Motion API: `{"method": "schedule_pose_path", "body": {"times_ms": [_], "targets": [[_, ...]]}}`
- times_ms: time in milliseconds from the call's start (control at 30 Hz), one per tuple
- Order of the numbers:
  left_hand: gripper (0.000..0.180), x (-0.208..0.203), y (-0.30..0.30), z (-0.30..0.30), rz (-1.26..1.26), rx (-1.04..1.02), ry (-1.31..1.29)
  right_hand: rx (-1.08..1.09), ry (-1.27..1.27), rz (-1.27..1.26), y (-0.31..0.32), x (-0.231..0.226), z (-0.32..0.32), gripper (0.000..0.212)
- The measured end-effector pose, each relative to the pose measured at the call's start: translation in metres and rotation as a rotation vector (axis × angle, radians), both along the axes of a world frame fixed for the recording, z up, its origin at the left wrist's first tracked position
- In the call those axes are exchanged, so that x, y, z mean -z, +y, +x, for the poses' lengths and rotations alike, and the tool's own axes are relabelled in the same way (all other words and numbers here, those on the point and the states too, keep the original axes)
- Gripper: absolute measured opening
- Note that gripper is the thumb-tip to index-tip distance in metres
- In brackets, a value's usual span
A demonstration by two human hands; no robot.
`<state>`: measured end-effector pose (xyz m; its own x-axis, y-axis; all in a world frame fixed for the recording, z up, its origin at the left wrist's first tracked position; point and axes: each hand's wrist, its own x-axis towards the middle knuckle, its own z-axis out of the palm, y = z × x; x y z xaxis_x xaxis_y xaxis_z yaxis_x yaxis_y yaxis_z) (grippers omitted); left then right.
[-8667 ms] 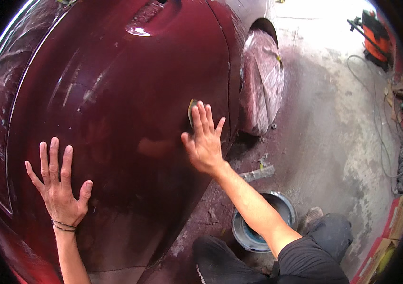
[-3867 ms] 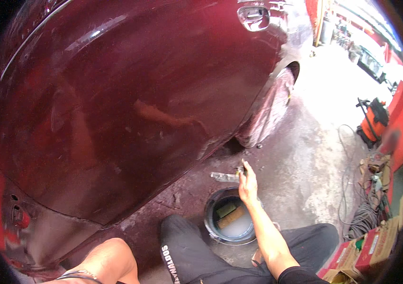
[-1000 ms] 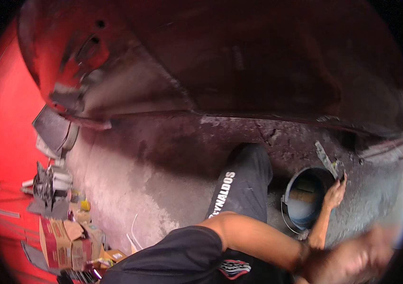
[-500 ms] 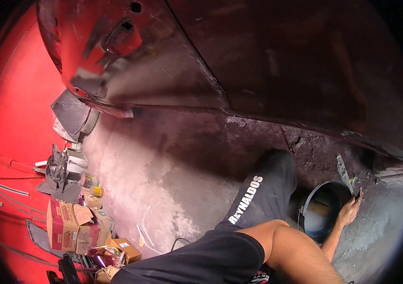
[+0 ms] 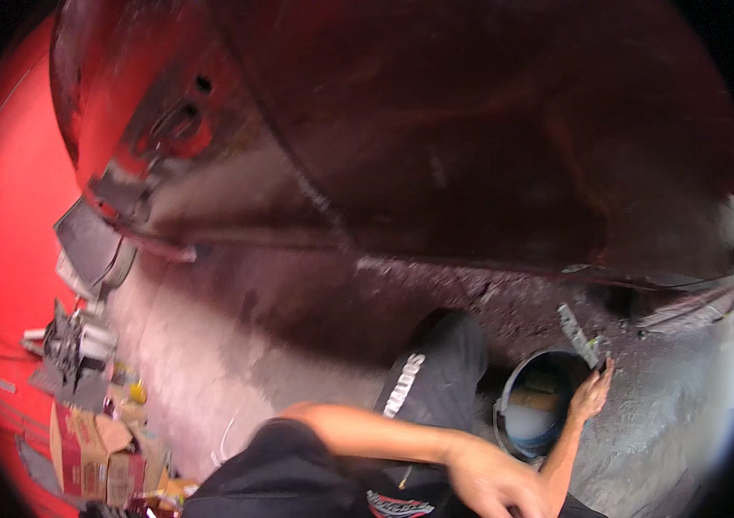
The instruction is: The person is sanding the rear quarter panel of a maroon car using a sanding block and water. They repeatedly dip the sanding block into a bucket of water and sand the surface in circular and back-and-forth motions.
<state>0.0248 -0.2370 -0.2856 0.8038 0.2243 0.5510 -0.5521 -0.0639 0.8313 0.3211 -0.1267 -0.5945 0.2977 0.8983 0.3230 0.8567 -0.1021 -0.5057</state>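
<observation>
My right hand [image 5: 591, 395] reaches out at the right, beside the rim of a dark bucket [image 5: 501, 423]. Its fingers are closed round something small and dark that I cannot make out. A pale, speckled flat strip [image 5: 576, 332] reaches from the far side of the bucket to these fingertips; whether they grip it does not show. Inside the bucket is cloudy liquid with a tan block [image 5: 532, 397] in it. Across my lap lies my left forearm, with my left hand [image 5: 498, 482] at the lower edge, blurred, its fingers partly cut off.
A large dark and red vehicle panel [image 5: 436, 164] with bare, sanded patches spans the far side. Along the red wall [image 5: 4, 233] at the left stand cardboard boxes [image 5: 82, 449], cans and dusty parts [image 5: 73, 350]. Wet concrete floor [image 5: 652, 414] lies to the right.
My left hand has come into view over my lap. The whole view has shifted, so panel and bucket appear further left and lower. My right hand remains by the bucket rim, slightly farther out.
</observation>
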Motion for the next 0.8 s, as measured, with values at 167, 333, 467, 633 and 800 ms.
{"method": "schedule_pose_path", "body": {"times_ms": [167, 333, 467, 633, 800], "targets": [[0.049, 0.06, -0.1, -0.164, 0.08, -0.856, 1.18, 0.048, -0.047, -0.043, -0.017, -0.022, -0.007, 0.051], [0.03, 0.074, -0.237, -0.193, -0.243, -1.105, 1.325, 0.072, -0.075, -0.149, -0.013, -0.025, -0.018, 0.053], [0.021, 0.083, -0.244, -0.226, -1.029, -1.277, 1.04, 0.088, -0.036, -0.132, -0.008, -0.023, -0.02, 0.053], [0.02, 0.064, -0.197, -0.24, -0.694, -1.19, 1.208, 0.097, 0.051, -0.028, -0.014, -0.032, -0.016, 0.052], [0.02, 0.078, -0.141, -0.199, -0.541, -0.906, 1.129, 0.042, -0.013, -0.058, -0.014, -0.026, -0.022, 0.056]]}}
